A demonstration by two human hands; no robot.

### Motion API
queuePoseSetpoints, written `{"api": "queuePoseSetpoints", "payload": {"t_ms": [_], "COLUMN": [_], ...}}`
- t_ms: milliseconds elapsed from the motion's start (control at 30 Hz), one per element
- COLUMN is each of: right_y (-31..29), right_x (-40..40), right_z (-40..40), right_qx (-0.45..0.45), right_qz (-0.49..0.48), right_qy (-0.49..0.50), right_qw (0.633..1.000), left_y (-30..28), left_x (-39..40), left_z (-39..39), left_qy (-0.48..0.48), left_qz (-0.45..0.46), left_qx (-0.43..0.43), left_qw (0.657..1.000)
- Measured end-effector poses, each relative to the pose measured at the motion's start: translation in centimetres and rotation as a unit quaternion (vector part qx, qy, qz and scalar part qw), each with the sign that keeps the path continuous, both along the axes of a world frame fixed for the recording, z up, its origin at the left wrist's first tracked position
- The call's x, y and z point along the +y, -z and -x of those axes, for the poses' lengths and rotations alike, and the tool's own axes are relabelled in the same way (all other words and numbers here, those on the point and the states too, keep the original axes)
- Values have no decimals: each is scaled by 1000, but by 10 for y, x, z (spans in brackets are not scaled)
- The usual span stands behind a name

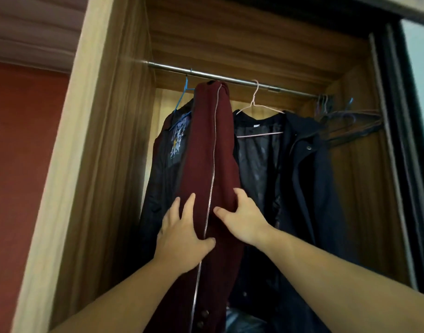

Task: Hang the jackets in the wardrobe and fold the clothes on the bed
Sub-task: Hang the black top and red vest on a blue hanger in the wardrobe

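You stand facing an open wooden wardrobe [115,140] beside a red wall, its steel rail [230,78] as your landmark. The maroon jacket [206,152] already hangs from the rail's middle, between a dark jacket on a blue hanger [185,92] and a navy coat [302,176] on a pink hanger [256,102]; spare hangers bunch at the rail's right end.

Well below the rail, your left hand [182,236] lies spread on the cloth left of the zip, thumb near it; your right hand [242,219] curls round the jacket's right edge.

You seem to be settling this jacket straight. Next, I judge: let go, then fetch another.
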State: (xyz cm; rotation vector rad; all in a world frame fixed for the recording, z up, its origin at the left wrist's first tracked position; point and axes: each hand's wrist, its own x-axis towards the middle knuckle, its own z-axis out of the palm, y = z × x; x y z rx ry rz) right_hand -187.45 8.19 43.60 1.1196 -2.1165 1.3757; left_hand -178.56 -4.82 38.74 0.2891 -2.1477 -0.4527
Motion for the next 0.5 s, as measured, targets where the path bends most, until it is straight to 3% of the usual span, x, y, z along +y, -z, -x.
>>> {"api": "queuePoseSetpoints", "payload": {"t_ms": [133,300,500], "right_y": [29,71,143], "right_x": [54,123,198], "right_z": [-30,-67,-103], "right_qx": [7,113,56], "right_qz": [-79,-250,-268], "right_qy": [54,155,161], "right_qw": [995,949,948], "left_y": [20,50,99], "left_x": [22,46,93], "left_z": [-40,-82,-113], "left_qy": [38,75,77], "left_qz": [8,19,73], "left_qx": [-47,-93,-170], "left_qw": [998,993,980]}}
